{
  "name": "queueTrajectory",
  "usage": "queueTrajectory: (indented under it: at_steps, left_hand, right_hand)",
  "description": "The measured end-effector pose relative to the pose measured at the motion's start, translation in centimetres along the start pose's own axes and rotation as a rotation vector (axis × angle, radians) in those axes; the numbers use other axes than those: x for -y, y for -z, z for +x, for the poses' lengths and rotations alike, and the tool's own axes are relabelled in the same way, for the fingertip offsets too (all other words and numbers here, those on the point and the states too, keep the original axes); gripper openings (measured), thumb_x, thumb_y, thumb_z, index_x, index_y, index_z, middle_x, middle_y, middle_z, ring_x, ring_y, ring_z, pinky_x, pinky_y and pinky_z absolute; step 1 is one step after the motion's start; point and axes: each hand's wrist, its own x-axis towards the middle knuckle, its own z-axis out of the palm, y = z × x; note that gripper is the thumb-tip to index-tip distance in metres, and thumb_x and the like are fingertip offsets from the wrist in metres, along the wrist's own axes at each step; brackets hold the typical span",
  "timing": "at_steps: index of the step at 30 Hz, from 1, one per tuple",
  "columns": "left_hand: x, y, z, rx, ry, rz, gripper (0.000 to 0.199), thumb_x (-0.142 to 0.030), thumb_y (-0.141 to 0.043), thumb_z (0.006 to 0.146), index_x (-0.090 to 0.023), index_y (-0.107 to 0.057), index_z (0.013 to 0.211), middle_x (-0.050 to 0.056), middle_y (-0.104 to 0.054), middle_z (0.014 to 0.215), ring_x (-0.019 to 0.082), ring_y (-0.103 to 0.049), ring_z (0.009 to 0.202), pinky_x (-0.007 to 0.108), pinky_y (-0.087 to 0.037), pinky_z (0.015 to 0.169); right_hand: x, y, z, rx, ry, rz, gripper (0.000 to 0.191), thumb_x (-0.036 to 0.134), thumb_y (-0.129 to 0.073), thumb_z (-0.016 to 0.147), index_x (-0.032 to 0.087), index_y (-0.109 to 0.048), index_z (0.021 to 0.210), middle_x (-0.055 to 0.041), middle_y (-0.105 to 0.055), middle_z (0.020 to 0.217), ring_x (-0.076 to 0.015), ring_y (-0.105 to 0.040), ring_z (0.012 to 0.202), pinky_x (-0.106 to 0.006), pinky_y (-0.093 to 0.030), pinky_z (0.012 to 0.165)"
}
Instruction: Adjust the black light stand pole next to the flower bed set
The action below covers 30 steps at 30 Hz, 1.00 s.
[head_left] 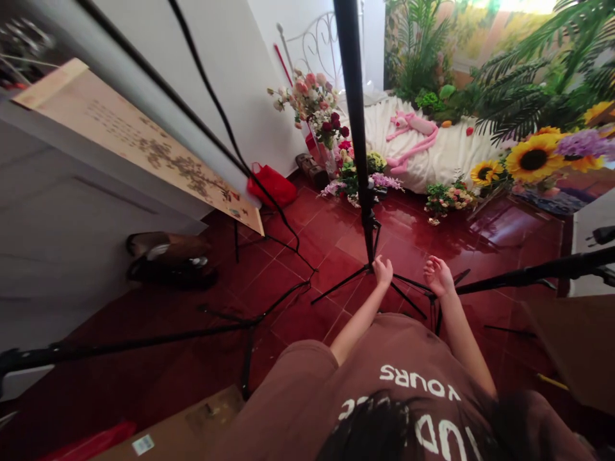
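My left hand is held out in front of my body with its fingers bent close together. It overlaps the foot of a black upright light stand in the picture; whether it touches the stand I cannot tell. Anything inside those fingers is too small to make out. My right hand is raised to the right of it, palm turned inward, fingers loosely curled and apart, with nothing visible in it. Thin black tripod legs spread over the floor below and between both hands.
Another black pole slants in from the right, and a stand leg crosses the left. Flowers, a draped white cloth and sunflowers stand ahead. A printed panel, red bag and cardboard box are at left.
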Motion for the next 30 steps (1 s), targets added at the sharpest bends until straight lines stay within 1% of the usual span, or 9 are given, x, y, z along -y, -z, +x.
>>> queueTrajectory:
  at_steps: [3, 5, 11, 16, 19, 21, 24, 28, 30]
  left_hand:
    - [-0.2, -2.9, -2.6, 0.118, 0.126, 0.026, 0.015, -0.016, -0.054, 0.084, -0.02, -0.053, 0.098, 0.02, -0.057, 0.11, 0.028, -0.061, 0.101, 0.048, -0.044, 0.096]
    - [-1.6, -5.0, -3.1, 0.244, 0.12, 0.019, 0.009, -0.018, -0.055, 0.085, -0.02, -0.054, 0.094, 0.017, -0.06, 0.106, 0.026, -0.062, 0.099, 0.044, -0.046, 0.096]
    - [-9.0, -12.0, -3.3, 0.617, -0.081, -0.093, 0.021, -0.032, -0.049, 0.093, -0.016, -0.056, 0.105, 0.013, -0.063, 0.114, 0.019, -0.06, 0.108, 0.037, -0.044, 0.102]
    - [-15.6, -17.8, -7.1, 0.963, -0.273, -0.357, 0.04, -0.051, -0.046, 0.093, -0.018, -0.057, 0.113, 0.01, -0.064, 0.114, 0.019, -0.061, 0.109, 0.036, -0.044, 0.1]
    - [-17.9, -20.7, -9.7, 1.128, -0.291, -0.43, 0.049, -0.057, -0.045, 0.092, -0.018, -0.052, 0.12, 0.009, -0.064, 0.11, 0.019, -0.062, 0.102, 0.035, -0.047, 0.095]
    - [-18.3, -22.3, -10.7, 1.146, -0.347, -0.401, 0.051, -0.057, -0.05, 0.09, -0.018, -0.048, 0.123, 0.009, -0.062, 0.108, 0.019, -0.062, 0.099, 0.035, -0.047, 0.093]
    - [-17.6, -23.9, -11.3, 1.072, -0.499, -0.343, 0.052, -0.051, -0.061, 0.084, -0.017, -0.046, 0.12, 0.01, -0.059, 0.11, 0.02, -0.059, 0.101, 0.037, -0.046, 0.095]
    - [-16.4, -24.7, -10.9, 1.039, -0.574, -0.262, 0.042, -0.045, -0.06, 0.087, -0.018, -0.046, 0.116, 0.008, -0.06, 0.104, 0.019, -0.061, 0.095, 0.038, -0.048, 0.093]
    - [-16.2, -24.7, -10.7, 1.042, -0.585, -0.233, 0.04, -0.044, -0.06, 0.087, -0.019, -0.046, 0.116, 0.007, -0.06, 0.102, 0.019, -0.061, 0.094, 0.037, -0.048, 0.092]
  right_hand:
    - [1.1, 3.9, -1.8, -0.119, 0.089, 0.087, 0.003, 0.019, -0.055, 0.079, 0.02, -0.056, 0.077, 0.0073, -0.055, 0.057, -0.0037, -0.045, 0.042, -0.013, -0.04, 0.039]
    - [1.8, 5.9, -3.3, -0.17, 0.153, 0.146, 0.003, 0.019, -0.056, 0.078, 0.02, -0.056, 0.077, 0.0073, -0.056, 0.058, -0.0036, -0.046, 0.042, -0.013, -0.04, 0.04]
    - [3.5, 10.1, -8.0, -0.248, 0.328, 0.292, 0.003, 0.018, -0.057, 0.078, 0.02, -0.057, 0.076, 0.0067, -0.057, 0.059, -0.0039, -0.047, 0.044, -0.013, -0.04, 0.04]
    - [5.2, 12.4, -10.8, -0.341, 0.5, 0.24, 0.005, 0.024, -0.06, 0.08, 0.02, -0.059, 0.077, 0.0053, -0.06, 0.061, -0.0052, -0.05, 0.045, -0.015, -0.041, 0.041]
    - [7.9, 13.2, -11.8, -0.426, 0.576, 0.137, 0.011, 0.031, -0.058, 0.085, 0.021, -0.063, 0.084, 0.0031, -0.066, 0.066, -0.0063, -0.055, 0.048, -0.015, -0.043, 0.042]
    - [10.3, 13.4, -12.2, -0.448, 0.634, 0.045, 0.016, 0.035, -0.056, 0.089, 0.021, -0.065, 0.09, 0.0018, -0.069, 0.071, -0.0063, -0.057, 0.05, -0.015, -0.044, 0.043]
    - [13.9, 13.6, -12.4, -0.462, 0.691, -0.105, 0.019, 0.037, -0.057, 0.091, 0.02, -0.065, 0.089, -0.0004, -0.072, 0.074, -0.0057, -0.056, 0.049, -0.014, -0.044, 0.041]
    - [17.1, 14.0, -12.2, -0.513, 0.577, -0.318, 0.023, 0.04, -0.066, 0.087, 0.018, -0.063, 0.079, -0.0029, -0.07, 0.064, -0.0068, -0.051, 0.042, -0.015, -0.041, 0.036]
    - [17.9, 14.3, -12.1, -0.486, 0.529, -0.398, 0.021, 0.037, -0.068, 0.086, 0.017, -0.064, 0.079, -0.0038, -0.069, 0.062, -0.0066, -0.05, 0.04, -0.016, -0.04, 0.037]
